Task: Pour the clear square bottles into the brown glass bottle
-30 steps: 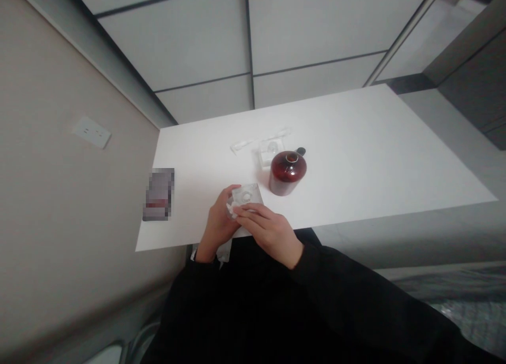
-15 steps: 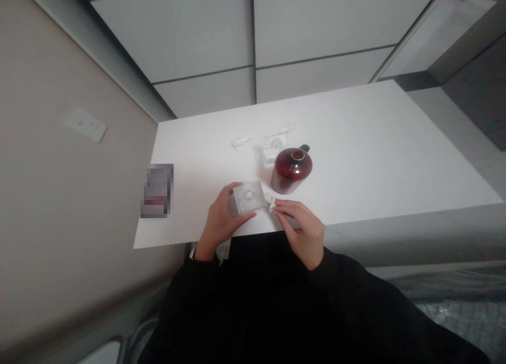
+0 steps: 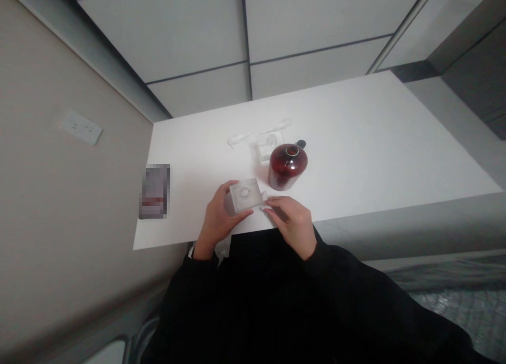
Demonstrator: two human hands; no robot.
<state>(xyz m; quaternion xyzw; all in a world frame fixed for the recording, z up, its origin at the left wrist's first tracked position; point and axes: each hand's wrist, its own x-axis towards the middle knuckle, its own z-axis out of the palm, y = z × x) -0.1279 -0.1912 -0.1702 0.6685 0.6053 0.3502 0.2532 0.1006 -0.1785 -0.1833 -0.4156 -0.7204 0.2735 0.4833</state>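
My left hand (image 3: 218,216) grips a clear square block (image 3: 245,194) with a round opening in its top, fingers at its far side and thumb at its near side. At the block's right edge, my right hand (image 3: 293,222) pinches a small crumpled white tissue (image 3: 264,199), mostly hidden by the fingers. A dark red-brown bottle (image 3: 288,168) stands uncapped just beyond the right hand. Partly behind it lies a second clear square block (image 3: 264,147), also with a round feature on top.
On the white table (image 3: 371,148), a clear thin stick-like piece (image 3: 259,132) lies at the back, and a small black cap (image 3: 301,144) is behind the bottle. A pixelated flat object (image 3: 155,190) rests by the left edge. A wall socket (image 3: 83,127) is at left.
My right hand and the tissue have shifted slightly left and closer against the block's right side. My left hand keeps its hold. The whole view has drifted a little.
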